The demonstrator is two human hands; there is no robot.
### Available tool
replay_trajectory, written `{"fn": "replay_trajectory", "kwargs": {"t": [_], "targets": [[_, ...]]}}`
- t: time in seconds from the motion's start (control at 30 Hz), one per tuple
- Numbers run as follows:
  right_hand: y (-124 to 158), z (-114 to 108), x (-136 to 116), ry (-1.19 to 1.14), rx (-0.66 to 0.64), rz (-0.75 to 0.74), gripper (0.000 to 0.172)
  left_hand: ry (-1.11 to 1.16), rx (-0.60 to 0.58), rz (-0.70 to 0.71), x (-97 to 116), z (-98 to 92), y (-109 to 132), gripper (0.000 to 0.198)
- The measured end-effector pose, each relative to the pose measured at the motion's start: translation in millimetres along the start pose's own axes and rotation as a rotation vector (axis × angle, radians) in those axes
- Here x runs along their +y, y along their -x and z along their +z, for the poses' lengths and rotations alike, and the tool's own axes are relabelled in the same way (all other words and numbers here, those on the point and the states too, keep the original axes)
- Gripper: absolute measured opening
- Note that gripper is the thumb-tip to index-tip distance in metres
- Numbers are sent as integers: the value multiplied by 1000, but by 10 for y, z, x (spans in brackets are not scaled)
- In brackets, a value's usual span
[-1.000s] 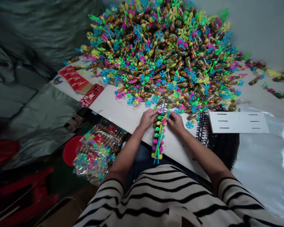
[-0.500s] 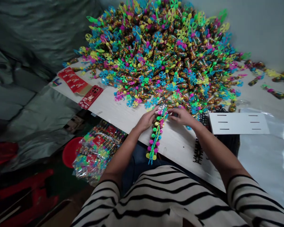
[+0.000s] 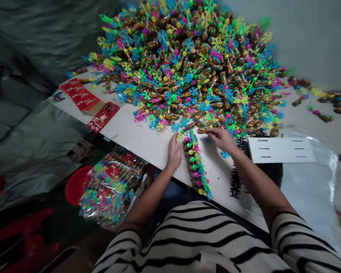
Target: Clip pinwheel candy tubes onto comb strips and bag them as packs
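Our L grip (image 3: 174, 153) stands open, holding nothing, just beside the row of clear candy-filled pinwheel tubes (image 3: 193, 163) on the white tabletop (image 3: 143, 141); R grip (image 3: 221, 139) curled at the edge of the tube heap (image 3: 184, 76), hold can't tell.

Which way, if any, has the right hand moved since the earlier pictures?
Yes: the right hand has shifted rightward, closer to the white slotted card.
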State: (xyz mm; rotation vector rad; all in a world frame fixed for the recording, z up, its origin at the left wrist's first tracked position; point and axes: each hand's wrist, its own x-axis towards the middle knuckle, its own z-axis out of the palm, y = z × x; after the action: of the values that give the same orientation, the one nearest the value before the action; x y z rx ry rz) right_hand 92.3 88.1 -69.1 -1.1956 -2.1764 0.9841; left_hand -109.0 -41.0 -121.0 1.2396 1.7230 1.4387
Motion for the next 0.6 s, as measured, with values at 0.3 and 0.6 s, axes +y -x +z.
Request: {"fn": "replay_trajectory", "kwargs": {"t": [0.3, 0.6], "targets": [[-472, -328, 159, 616, 149, 184, 12, -256, -83, 223, 142, -34, -1288, 24], [33, -568, -13, -147, 119, 99, 35, -569, -113, 304, 115, 283, -1971, 23]]}}
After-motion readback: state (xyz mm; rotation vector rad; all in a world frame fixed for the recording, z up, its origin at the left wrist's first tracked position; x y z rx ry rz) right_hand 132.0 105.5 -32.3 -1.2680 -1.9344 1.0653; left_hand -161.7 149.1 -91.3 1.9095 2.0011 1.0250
